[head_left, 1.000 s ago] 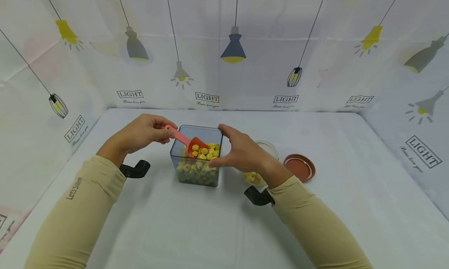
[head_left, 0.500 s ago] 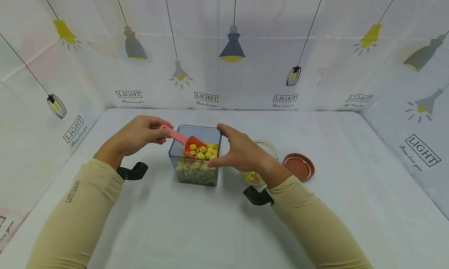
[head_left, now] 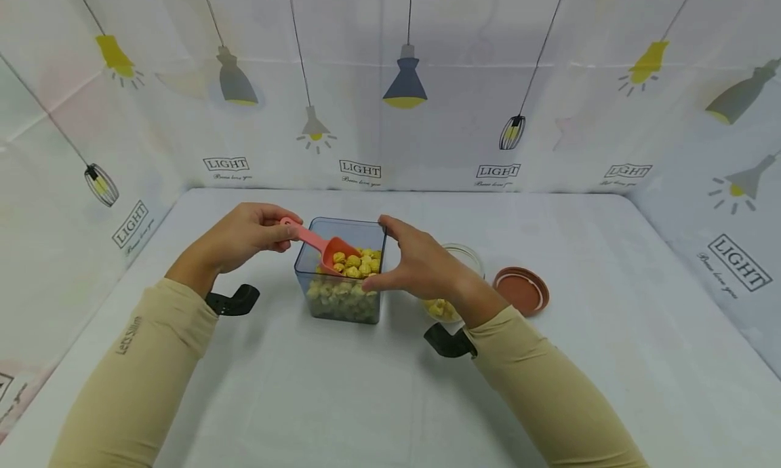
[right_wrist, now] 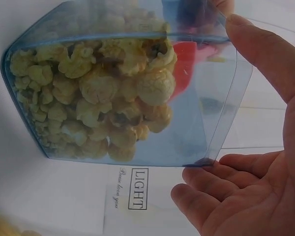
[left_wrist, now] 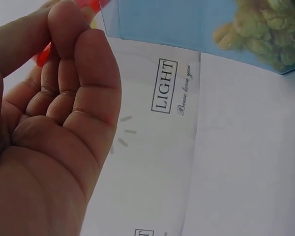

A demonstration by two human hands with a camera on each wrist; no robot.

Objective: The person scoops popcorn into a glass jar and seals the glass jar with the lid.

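Note:
In the head view, my left hand (head_left: 238, 239) pinches the handle of a pink-red scoop (head_left: 310, 237) between thumb and fingers. The scoop's bowl lies inside a clear bluish square container (head_left: 350, 229), tilted down among yellow popcorn (head_left: 360, 264). My right hand (head_left: 421, 259) holds the container by its right side near the rim, thumb at the front corner and fingers at the back. In the right wrist view, popcorn (right_wrist: 98, 88) shows through the container wall (right_wrist: 187, 128), with the red scoop (right_wrist: 185, 64) behind it. The left wrist view shows the curled left fingers (left_wrist: 96, 73).
Partly hidden behind the right wrist stands a clear glass jar (head_left: 468, 256) with some popcorn at its bottom. A round brown lid (head_left: 521, 291) lies to the right of it. White cloth printed with lamps forms the table cover and walls.
Between one second and half a second ago, the left hand drew slightly left with the scoop, which still lies in the popcorn. The right hand keeps its hold on the container.

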